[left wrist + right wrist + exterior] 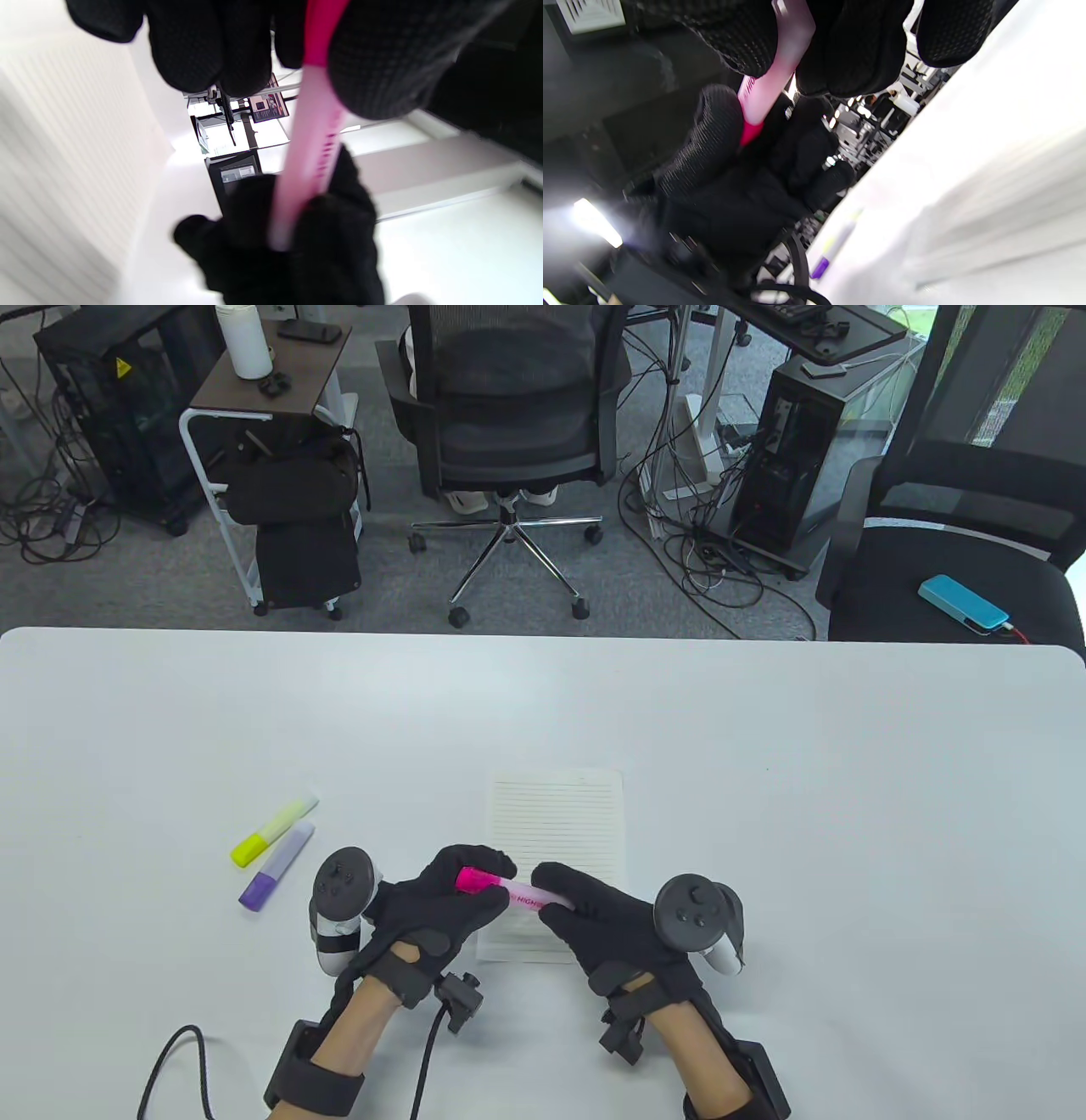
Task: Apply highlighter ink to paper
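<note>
Both hands hold a pink highlighter (509, 889) just above the near part of a lined sheet of paper (562, 823) on the white table (764, 746). My left hand (458, 891) curls round its bright pink cap end. My right hand (585, 899) grips the pale pink barrel. In the left wrist view the highlighter (314, 140) runs from my left fingers (212, 46) down into the right glove (297, 245). In the right wrist view the barrel (774, 80) comes out between my right fingers (857, 46), its cap end held in the left glove (712, 140).
A yellow highlighter (273, 831) and a purple highlighter (277, 867) lie side by side left of the paper; the purple one (835, 248) also shows in the right wrist view. Beyond the table's far edge stand office chairs, a cart and computer towers.
</note>
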### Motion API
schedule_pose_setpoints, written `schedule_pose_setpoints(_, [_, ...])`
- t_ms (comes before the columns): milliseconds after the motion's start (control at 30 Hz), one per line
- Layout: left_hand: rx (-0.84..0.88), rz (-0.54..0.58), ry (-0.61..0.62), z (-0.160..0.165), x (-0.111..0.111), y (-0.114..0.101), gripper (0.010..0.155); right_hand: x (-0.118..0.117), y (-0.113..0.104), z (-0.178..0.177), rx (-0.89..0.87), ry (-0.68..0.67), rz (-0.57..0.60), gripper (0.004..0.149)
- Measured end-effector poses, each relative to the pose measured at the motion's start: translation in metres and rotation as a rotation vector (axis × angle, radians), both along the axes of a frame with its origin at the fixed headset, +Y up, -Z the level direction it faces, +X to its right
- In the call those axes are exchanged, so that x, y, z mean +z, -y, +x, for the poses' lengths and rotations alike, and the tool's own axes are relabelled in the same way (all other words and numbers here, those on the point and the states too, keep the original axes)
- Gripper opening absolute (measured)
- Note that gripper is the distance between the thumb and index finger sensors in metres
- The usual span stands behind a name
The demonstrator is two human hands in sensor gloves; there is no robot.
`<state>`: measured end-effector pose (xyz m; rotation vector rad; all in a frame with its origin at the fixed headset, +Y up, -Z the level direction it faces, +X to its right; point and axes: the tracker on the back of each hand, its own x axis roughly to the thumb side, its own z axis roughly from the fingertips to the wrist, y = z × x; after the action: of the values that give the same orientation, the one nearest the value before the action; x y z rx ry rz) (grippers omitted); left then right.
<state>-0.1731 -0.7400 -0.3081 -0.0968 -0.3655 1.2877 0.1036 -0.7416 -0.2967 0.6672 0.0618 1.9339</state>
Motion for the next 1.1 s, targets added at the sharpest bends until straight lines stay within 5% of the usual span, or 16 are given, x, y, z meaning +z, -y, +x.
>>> schedule_pose_setpoints(167, [-0.442,0.318,-0.048,0.01,0.012,-0.021,0.082,0.0,-0.006,0.003,0.082,0.01,0.047,0.043])
schedule_pose_setpoints(233, [-0.577,0.379,0.028,0.022,0.016,-0.023,0.077,0.001,-0.004,0.001,0.101,-0.005,0.051,0.041])
schedule_pose_setpoints(333, [-0.589,0.283,0.156,0.038,0.019,-0.014,0.064,0.003,0.0,-0.006,0.057,-0.026,0.042,0.041])
schedule_pose_setpoints(567, [-0.553,0.28,0.148,0.037,0.018,-0.017,0.057,0.005,0.002,-0.013,0.071,-0.062,0.026,0.046])
schedule_pose_setpoints(1000, [-0.302,0.202,0.135,0.032,0.013,-0.013,0.056,0.008,-0.019,-0.003,0.022,-0.032,0.177,0.04])
schedule_pose_setpoints(1100, [-0.446,0.26,0.038,0.03,0.013,-0.014,0.072,0.007,-0.022,0.004,0.02,0.004,0.181,0.039])
